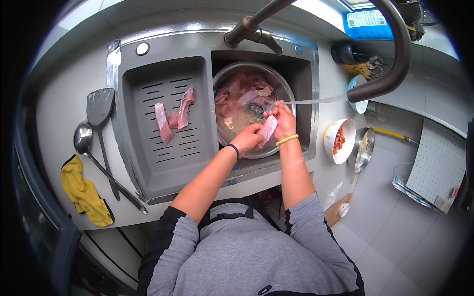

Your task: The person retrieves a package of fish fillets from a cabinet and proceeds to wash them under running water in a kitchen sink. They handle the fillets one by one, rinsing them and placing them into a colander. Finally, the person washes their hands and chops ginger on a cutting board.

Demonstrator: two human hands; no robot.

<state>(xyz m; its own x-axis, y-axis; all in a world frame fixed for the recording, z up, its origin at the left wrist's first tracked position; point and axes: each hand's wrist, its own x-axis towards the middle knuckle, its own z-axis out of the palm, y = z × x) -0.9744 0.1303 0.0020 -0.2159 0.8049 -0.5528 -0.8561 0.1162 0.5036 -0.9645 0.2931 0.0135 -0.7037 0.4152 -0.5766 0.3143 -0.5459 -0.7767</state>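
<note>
My left hand [249, 139] pinches a pale pink strip of raw meat [269, 129] over a round metal basin [290, 86]. Beside that strip, my right hand [286, 119] is cupped with its palm up, the meat lying close against it. A stream of water [314, 101] runs from the faucet spout [357, 95] onto my right fingertips. Inside the basin, more raw meat [244, 90] sits in cloudy water. Two longer strips of meat [163, 124] [186, 107] and a small chunk [173, 120] rest on the slotted floor of the left sink bowl [148, 74].
Left of the sink lie a dark spatula [100, 107], a metal ladle [83, 137] and a yellow cloth [83, 190]. On the right stand a white bowl of chopped red food [339, 142], a metal bowl [362, 148] and a light blue bowl [358, 105]. The faucet neck [401, 48] arches overhead.
</note>
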